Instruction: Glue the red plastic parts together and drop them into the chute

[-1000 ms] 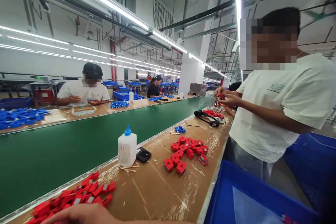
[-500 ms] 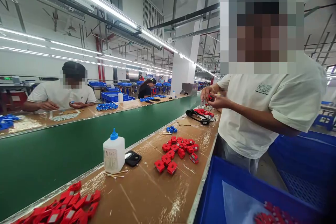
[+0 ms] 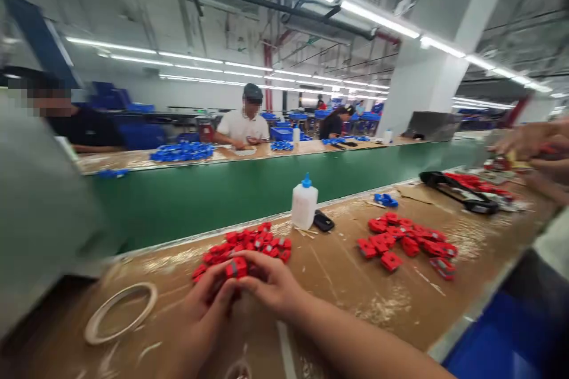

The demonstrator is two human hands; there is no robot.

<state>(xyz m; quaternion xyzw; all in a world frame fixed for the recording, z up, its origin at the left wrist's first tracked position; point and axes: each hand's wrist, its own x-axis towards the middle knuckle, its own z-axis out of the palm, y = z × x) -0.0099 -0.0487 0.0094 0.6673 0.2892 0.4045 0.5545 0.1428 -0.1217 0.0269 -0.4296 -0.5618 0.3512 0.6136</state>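
Between the fingers of both hands is a small red plastic part (image 3: 236,267) with a grey patch on its face. My left hand (image 3: 212,299) pinches it from the left and below, thumb raised against it. My right hand (image 3: 269,281) grips the same part from the right, with the index finger over its top. Just behind the hands lies a heap of similar red parts (image 3: 253,241). What the part looks like underneath is hidden by my fingers.
A white bottle with a blue cap (image 3: 304,204) stands beside a black case (image 3: 323,221). More red parts (image 3: 406,238) and a few blue parts (image 3: 385,200) lie rightward. A tape ring (image 3: 121,314) is at left. Beyond runs a green belt (image 3: 249,179); co-workers sit across it.
The view has swung left and down. Both my hands, absent before, now show with a red part between them. The co-worker at the right has slid mostly out of frame.
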